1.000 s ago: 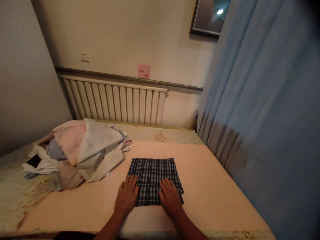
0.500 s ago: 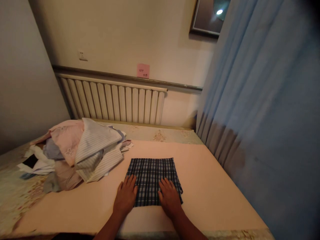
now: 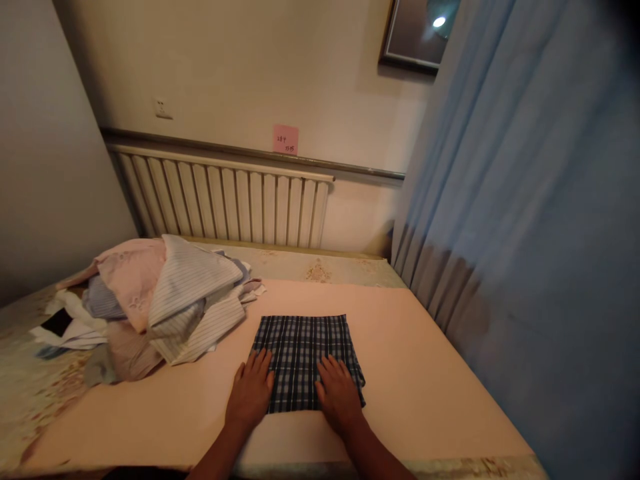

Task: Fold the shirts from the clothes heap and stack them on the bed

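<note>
A dark blue and white plaid cloth (image 3: 297, 363), folded into a rough square, lies flat in front of me on a pale pink sheet (image 3: 425, 400). My left hand (image 3: 251, 387) rests palm down over its left edge, with the fingers stretched forward. On the right part of the cloth lies my right hand (image 3: 339, 393), also flat, fingers extended and slightly spread. Neither hand grips the fabric. Layered edges show at the cloth's lower right corner.
A heap of loose clothes (image 3: 170, 300), striped, pink and white, sits to the left. Behind the bed stand a radiator (image 3: 225, 200) and a wall with a pink note (image 3: 285, 140). A blue curtain (image 3: 500, 233) hangs along the right side.
</note>
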Motion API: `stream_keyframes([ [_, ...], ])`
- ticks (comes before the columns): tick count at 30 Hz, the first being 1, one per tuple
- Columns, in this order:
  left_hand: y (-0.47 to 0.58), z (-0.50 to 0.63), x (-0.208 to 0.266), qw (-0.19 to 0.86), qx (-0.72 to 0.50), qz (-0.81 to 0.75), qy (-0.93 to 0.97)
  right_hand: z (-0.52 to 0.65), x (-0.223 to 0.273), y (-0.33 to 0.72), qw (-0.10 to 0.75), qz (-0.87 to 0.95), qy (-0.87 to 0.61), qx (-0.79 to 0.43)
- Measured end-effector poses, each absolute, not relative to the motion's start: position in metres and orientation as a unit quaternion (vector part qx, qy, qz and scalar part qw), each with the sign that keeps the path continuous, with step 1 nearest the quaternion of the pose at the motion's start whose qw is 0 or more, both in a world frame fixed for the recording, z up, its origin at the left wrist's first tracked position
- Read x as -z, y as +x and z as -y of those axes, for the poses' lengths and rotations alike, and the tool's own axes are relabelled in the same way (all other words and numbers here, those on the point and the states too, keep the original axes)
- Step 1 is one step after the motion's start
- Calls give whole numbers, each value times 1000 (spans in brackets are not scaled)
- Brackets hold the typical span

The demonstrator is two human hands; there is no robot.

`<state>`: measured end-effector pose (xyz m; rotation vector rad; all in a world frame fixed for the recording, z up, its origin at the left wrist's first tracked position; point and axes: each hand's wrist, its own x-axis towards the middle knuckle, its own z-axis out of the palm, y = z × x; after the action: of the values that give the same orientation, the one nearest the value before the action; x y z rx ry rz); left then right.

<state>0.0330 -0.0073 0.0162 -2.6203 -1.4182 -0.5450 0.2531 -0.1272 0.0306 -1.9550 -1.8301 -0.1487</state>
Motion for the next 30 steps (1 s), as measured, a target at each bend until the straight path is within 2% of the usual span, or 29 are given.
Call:
stream_keyframes([
  [30, 34, 10, -22, 35, 183, 471, -862, 128, -30, 253, 224, 667, -706, 82],
])
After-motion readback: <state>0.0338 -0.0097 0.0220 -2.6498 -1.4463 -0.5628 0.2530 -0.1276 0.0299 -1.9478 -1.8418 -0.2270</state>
